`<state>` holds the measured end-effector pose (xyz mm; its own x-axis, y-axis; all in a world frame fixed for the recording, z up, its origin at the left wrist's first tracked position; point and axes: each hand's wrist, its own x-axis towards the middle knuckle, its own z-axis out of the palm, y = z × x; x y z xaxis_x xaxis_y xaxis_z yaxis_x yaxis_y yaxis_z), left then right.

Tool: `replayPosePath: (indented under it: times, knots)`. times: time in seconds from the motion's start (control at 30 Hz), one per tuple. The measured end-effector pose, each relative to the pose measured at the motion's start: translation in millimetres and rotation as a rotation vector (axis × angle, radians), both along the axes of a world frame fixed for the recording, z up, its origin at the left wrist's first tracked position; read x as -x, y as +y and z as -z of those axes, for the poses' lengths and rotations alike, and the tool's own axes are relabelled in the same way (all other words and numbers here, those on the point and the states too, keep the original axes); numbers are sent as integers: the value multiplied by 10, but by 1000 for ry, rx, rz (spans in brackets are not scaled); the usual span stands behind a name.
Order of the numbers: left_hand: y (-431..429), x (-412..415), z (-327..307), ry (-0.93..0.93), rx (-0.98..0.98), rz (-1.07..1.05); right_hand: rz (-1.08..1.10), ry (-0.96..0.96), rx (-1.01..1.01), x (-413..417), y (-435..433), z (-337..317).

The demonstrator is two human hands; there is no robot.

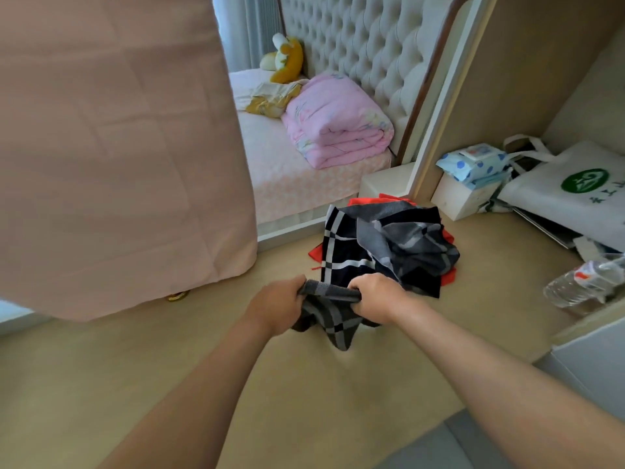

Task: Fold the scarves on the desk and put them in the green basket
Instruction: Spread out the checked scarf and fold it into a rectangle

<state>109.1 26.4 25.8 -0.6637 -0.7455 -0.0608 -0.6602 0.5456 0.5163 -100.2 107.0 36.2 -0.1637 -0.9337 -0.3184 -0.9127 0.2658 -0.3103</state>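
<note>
I see both hands — left hand (275, 308), right hand (373, 294) — gripping the grey plaid scarf (333, 319) edge above the table (304, 384), scarf pile (389, 245) beyond.

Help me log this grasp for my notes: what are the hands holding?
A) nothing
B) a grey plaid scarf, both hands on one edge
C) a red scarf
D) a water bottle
B: the left hand and right hand both grip the bunched edge of the grey plaid scarf; the red scarf lies in the pile behind.
</note>
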Motion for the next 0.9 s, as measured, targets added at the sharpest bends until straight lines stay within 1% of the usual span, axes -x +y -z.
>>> replayPosePath:
  times: [0.07,0.13,0.17,0.23,0.27,0.3,0.33,0.37,0.43,0.5,0.53,0.6,0.67,0.73,0.8,0.83,0.9]
  knots:
    - [61,-335,-70,-16,-28,-69,-26,113,-36,-236,47,-47]
    - [107,-704,-131,-76,-30,-134,-30,181,-51,-486,104,-76]
    - [124,-887,-170,-141,-32,-158,-32,201,-53,-615,126,-81]
    - [156,-1236,-257,-336,-108,-199,-83,228,-69,-908,151,-128]
    - [173,-1399,-293,-436,-179,-201,-126,222,-100,-1068,155,-152]
    - [192,-1553,-318,-521,-259,-193,-160,169,-151,-1233,157,-171]
    - [217,-1702,-329,-572,-331,-182,-175,73,-216,-1397,159,-188]
    - [247,-1840,-328,-578,-384,-177,-181,-31,-274,-1558,157,-206]
    - [296,-2075,-284,-465,-430,-199,-211,-135,-342,-1834,121,-240]
    - [329,-2254,-230,-324,-460,-265,-239,-153,-317,-2022,49,-248]
    - [325,-2334,-220,-291,-472,-318,-244,-153,-255,-2088,1,-232]
    - [271,-2501,-191,-274,-409,-461,-218,-173,-51,-2167,-121,-142]
    - [168,-2649,-148,-235,-238,-626,-191,-204,189,-2236,-265,-57]
    - [75,-2711,-94,-200,-46,-754,-182,-260,343,-2311,-382,-39]
    - [27,-2655,23,-242,115,-789,-172,-331,362,-2331,-460,-14]
    - [22,-2590,96,-255,155,-772,-167,-333,331,-2301,-492,42]
    - [38,-2414,267,-233,160,-654,-167,-258,230,-2170,-528,242]
